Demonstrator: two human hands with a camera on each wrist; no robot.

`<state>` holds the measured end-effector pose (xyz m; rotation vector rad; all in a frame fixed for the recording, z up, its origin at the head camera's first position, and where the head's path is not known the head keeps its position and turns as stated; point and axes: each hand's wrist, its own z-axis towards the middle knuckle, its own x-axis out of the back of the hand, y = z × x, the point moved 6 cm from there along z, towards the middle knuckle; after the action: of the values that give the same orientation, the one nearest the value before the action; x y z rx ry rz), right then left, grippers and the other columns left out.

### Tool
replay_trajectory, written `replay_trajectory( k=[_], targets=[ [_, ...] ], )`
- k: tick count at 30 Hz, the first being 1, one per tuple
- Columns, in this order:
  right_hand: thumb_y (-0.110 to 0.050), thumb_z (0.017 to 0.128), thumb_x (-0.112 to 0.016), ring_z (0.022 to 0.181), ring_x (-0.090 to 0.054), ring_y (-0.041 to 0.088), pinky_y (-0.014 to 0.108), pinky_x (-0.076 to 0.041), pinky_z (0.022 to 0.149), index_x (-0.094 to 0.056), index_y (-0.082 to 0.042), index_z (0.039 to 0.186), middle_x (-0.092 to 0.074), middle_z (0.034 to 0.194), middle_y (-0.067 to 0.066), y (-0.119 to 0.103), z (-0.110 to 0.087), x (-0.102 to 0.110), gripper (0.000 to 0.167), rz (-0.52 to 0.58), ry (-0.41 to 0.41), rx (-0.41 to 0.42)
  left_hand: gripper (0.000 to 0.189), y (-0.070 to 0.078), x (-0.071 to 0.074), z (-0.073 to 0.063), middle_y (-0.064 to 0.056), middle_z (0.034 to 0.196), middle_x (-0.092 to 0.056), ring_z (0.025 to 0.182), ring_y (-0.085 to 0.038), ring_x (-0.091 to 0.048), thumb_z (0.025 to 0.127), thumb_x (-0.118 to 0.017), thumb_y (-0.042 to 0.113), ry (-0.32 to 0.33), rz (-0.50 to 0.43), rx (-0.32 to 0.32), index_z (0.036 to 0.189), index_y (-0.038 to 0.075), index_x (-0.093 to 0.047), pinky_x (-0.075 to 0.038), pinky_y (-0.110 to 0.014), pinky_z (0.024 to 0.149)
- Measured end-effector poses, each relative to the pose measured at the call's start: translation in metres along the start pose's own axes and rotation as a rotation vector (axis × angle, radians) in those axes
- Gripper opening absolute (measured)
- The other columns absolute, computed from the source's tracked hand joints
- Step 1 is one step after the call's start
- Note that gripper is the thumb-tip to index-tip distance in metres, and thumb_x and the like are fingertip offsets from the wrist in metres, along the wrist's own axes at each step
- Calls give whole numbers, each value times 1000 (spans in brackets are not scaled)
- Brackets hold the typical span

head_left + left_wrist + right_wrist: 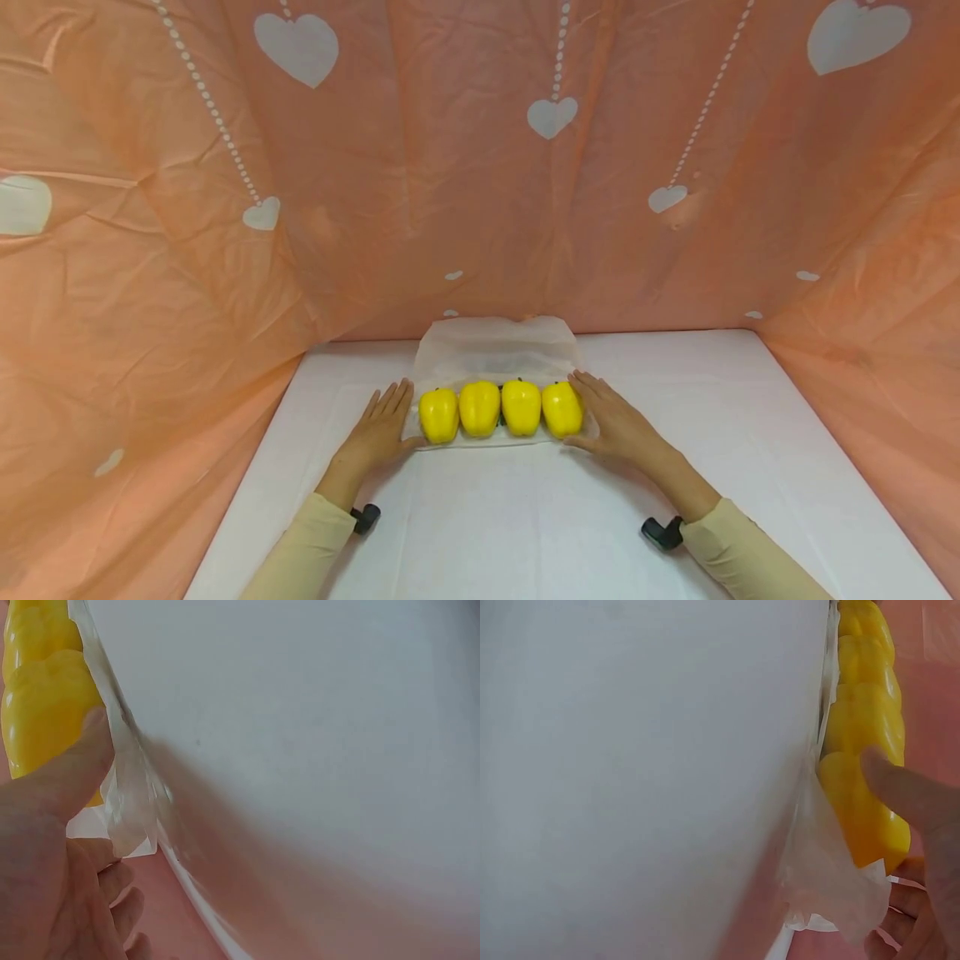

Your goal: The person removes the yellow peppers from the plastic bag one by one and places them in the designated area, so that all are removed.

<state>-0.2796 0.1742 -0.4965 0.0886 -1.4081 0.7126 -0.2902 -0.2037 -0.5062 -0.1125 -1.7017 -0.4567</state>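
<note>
Several yellow bell peppers (pixel 480 408) stand side by side in a row on a thin translucent plastic sheet or bag (pixel 495 346), whose loose part spreads behind them. My left hand (pixel 378 429) is at the row's left end, fingers extended, thumb near the front edge of the plastic. In the left wrist view its thumb (pixel 82 754) lies close against the end pepper (pixel 49 705). At the right end, my right hand (pixel 622 425) has its fingers extended around the outer side of the last pepper (pixel 561 410). The right wrist view shows that thumb (pixel 889 780) against the pepper (pixel 855 810).
A white table (pixel 480 525) lies under everything. Orange-pink cloth with white hearts (pixel 480 208) hangs behind it and along both sides. Each wrist carries a small black device, one by the left sleeve (pixel 366 518) and one by the right (pixel 662 533).
</note>
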Motion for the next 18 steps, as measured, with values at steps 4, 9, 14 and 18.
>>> replay_trajectory(
  k=[4, 9, 14, 18],
  targets=[
    [-39, 86, -91, 154, -39, 47, 63, -33, 126, -37, 5, 163, -39, 168, 26, 0, 0, 0, 103, 5, 6, -2, 104, 0, -1, 0, -29, 175, -15, 164, -45, -13, 101, -74, 45, -1, -9, 6, 166, -12, -16, -6, -59, 135],
    [-36, 86, -92, 151, -42, 47, 63, -36, 124, -38, 5, 162, -42, 166, 26, 1, 0, 0, 102, 8, 27, 9, 106, 1, -3, 2, -29, 176, -14, 164, -45, -13, 99, -77, 43, -8, -11, 13, 166, -11, -16, -4, -59, 135],
    [-34, 86, -92, 149, -44, 48, 64, -38, 123, -36, 6, 162, -44, 164, 28, 1, 0, 1, 102, 35, 38, 11, 106, 2, -5, 3, -29, 176, -15, 164, -45, -14, 99, -78, 42, -12, -3, 19, 166, -11, -16, -4, -59, 135],
    [-32, 86, -92, 148, -45, 49, 64, -39, 122, -36, 7, 162, -45, 163, 29, 0, 0, 1, 102, 51, 42, 8, 106, 2, -5, 4, -30, 175, -17, 163, -46, -16, 97, -79, 41, 0, 0, 18, 166, -12, -18, -7, -60, 135]
  ],
)
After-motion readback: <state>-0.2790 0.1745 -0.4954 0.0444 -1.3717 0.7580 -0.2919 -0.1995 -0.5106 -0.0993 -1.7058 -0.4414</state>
